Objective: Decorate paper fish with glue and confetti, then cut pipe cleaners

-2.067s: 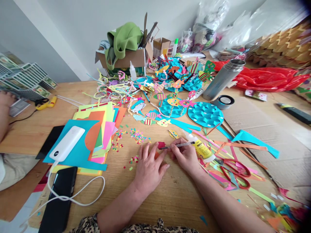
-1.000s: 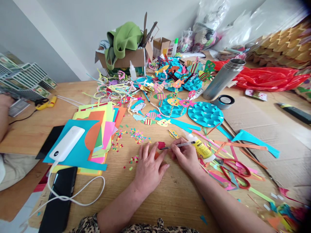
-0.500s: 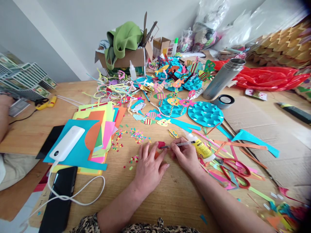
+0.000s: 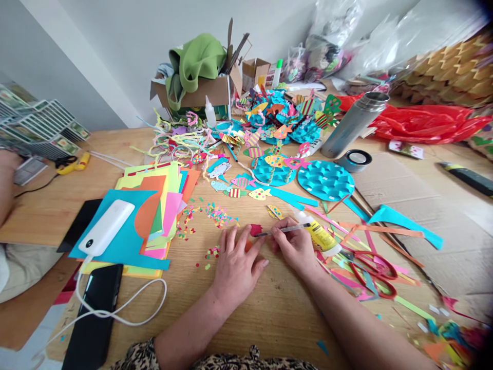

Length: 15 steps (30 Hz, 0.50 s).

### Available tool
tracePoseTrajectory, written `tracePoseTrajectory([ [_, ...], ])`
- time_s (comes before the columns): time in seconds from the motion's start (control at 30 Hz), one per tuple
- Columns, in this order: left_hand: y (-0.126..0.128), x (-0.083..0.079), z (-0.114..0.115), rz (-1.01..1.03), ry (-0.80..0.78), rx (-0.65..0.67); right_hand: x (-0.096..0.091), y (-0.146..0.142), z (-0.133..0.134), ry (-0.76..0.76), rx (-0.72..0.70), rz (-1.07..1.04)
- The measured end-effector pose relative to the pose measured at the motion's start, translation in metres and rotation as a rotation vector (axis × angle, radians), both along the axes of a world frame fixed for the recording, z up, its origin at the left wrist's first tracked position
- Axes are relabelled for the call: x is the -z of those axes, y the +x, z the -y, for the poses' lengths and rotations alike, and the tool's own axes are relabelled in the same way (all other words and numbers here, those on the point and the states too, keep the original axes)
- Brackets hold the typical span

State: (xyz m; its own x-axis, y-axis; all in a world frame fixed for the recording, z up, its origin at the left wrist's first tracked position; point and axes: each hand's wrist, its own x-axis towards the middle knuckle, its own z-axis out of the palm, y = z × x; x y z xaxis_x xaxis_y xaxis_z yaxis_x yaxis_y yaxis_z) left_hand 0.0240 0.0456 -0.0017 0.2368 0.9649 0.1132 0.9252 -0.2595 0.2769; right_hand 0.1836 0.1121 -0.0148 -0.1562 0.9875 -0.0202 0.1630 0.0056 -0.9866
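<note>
My left hand (image 4: 235,267) lies flat on the wooden table (image 4: 269,313), fingers stretched out and pressing down a small red paper piece (image 4: 256,229). My right hand (image 4: 295,245) pinches a thin pen (image 4: 285,230), its tip touching the red piece. A glue bottle (image 4: 318,235) with a yellow label lies just right of that hand. Red-handled scissors (image 4: 373,272) rest further right among paper strips.
A stack of coloured paper (image 4: 154,205) with a white power bank (image 4: 106,226) and a black phone (image 4: 94,318) sits at left. Paper fish and blue discs (image 4: 325,181) lie beyond. A steel flask (image 4: 353,125), cardboard box (image 4: 200,92) and another person's arm (image 4: 5,174) are around.
Almost nothing has moved; the pen shifts very slightly over the red piece while my left hand stays flat.
</note>
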Motion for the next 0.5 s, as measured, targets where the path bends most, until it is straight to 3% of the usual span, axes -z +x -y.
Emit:
tracePoseTrajectory([
  [0.5,-0.0001,0.0009,0.0,-0.005,0.012,0.003,0.0006,-0.0001,-0.0003,-0.002,0.008,0.005],
])
